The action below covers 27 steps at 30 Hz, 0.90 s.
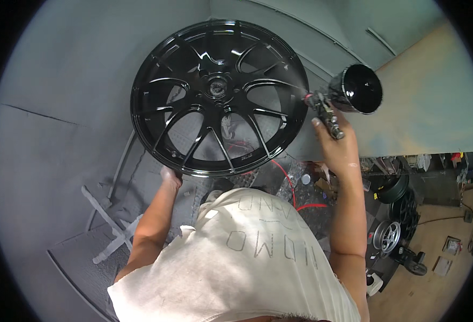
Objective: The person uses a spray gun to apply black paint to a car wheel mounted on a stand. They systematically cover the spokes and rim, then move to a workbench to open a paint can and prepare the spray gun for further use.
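Note:
A glossy black multi-spoke car wheel [212,129] stands raised in front of me, its face toward me. My right hand [333,142] is closed round the handle of a spray gun [323,110] at the wheel's right edge. A black, open-topped paint cup [349,88] tilts to the right of the gun. From the reddish nozzle, a faint mist spreads left over the spokes. My left hand [170,177] is at the wheel's lower left edge. Its fingers are hidden behind the rim, so its grip does not show.
A grey-coated cross-shaped stand [110,228] is at the lower left. Red hose [287,180] runs across the floor below the wheel. At the right are a silver wheel [387,236], a tyre [392,189] and cluttered shelving. Grey walls [75,70] rise behind and left.

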Each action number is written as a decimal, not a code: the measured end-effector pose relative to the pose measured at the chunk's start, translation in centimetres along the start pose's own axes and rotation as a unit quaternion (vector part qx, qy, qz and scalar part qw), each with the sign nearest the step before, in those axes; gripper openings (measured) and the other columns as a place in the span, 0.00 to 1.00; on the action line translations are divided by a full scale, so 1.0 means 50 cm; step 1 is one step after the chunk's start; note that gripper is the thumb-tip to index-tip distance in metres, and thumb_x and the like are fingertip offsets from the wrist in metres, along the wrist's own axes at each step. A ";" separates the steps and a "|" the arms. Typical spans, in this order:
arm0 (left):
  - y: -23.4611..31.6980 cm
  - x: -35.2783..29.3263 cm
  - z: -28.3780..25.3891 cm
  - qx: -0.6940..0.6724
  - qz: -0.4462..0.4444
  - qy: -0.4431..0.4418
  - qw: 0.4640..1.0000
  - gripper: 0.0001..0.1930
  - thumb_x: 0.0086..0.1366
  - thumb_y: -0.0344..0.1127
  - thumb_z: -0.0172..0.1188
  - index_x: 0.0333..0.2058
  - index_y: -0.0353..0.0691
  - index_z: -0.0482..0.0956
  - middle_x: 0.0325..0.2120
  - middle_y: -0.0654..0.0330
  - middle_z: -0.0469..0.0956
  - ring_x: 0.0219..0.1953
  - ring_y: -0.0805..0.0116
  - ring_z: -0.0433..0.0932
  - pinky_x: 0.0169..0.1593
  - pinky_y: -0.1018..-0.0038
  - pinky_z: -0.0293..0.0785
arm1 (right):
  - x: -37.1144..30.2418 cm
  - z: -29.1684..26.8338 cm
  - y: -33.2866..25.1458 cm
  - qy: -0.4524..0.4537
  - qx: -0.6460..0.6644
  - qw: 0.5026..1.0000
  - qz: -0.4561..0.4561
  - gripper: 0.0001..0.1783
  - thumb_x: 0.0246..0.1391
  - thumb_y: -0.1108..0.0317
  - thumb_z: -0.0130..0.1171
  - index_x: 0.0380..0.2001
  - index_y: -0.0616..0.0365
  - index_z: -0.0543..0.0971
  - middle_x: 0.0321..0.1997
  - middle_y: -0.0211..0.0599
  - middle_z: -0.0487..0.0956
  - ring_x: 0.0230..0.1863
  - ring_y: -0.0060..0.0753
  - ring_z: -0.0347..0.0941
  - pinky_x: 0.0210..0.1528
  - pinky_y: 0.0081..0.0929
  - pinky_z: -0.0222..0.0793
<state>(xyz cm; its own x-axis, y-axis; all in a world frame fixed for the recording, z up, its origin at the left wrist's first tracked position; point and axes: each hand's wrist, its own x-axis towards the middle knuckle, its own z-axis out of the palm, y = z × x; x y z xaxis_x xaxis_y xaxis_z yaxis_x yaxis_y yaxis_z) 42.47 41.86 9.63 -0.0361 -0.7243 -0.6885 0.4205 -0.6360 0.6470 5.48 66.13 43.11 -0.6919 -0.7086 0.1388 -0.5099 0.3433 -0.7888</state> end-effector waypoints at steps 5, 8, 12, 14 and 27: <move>-0.116 -0.052 -0.041 0.065 -0.117 -0.040 0.990 0.13 0.71 0.49 0.52 0.42 0.48 0.78 0.34 0.63 0.79 0.31 0.67 0.75 0.31 0.67 0.75 | 0.013 -0.027 0.013 0.001 -0.015 0.999 0.038 0.26 0.60 0.66 0.64 0.59 0.65 0.74 0.49 0.50 0.80 0.50 0.42 0.78 0.54 0.32 0.70; -0.173 -0.138 0.014 0.086 -0.192 -0.041 0.977 0.16 0.74 0.44 0.38 0.42 0.47 0.75 0.36 0.61 0.78 0.29 0.68 0.77 0.28 0.71 0.76 | 0.000 -0.040 -0.051 -0.104 0.023 0.987 0.116 0.26 0.60 0.66 0.64 0.59 0.65 0.74 0.35 0.37 0.81 0.34 0.26 0.77 0.41 0.26 0.73; -0.193 -0.104 0.003 0.101 -0.195 -0.052 0.974 0.14 0.73 0.44 0.43 0.46 0.46 0.74 0.39 0.58 0.79 0.32 0.66 0.79 0.31 0.71 0.77 | -0.013 -0.023 -0.069 -0.206 0.167 0.959 0.098 0.26 0.60 0.66 0.64 0.59 0.66 0.74 0.28 0.27 0.76 0.27 0.18 0.69 0.34 0.21 0.69; -0.179 -0.082 -0.014 0.132 -0.148 -0.050 0.979 0.14 0.73 0.45 0.46 0.47 0.46 0.75 0.39 0.58 0.80 0.34 0.65 0.80 0.33 0.69 0.78 | -0.014 -0.007 -0.074 -0.207 0.176 0.959 0.078 0.26 0.60 0.65 0.65 0.59 0.67 0.74 0.30 0.29 0.77 0.29 0.20 0.71 0.36 0.23 0.70; 0.028 0.089 -0.007 -0.017 -0.011 -0.146 0.989 0.17 0.72 0.44 0.51 0.54 0.43 0.76 0.47 0.60 0.81 0.47 0.62 0.81 0.54 0.62 0.76 | 0.005 -0.041 0.009 -0.024 -0.015 0.999 0.044 0.27 0.59 0.68 0.64 0.60 0.64 0.74 0.42 0.46 0.81 0.42 0.37 0.79 0.48 0.31 0.72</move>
<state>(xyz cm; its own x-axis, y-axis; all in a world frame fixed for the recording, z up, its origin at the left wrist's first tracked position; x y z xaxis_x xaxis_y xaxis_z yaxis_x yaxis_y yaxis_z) 43.19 37.86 7.35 -0.3035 -0.7589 -0.5762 0.4463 -0.6475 0.6177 4.05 67.37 44.00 -0.7103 -0.7028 0.0401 -0.4637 0.4244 -0.7777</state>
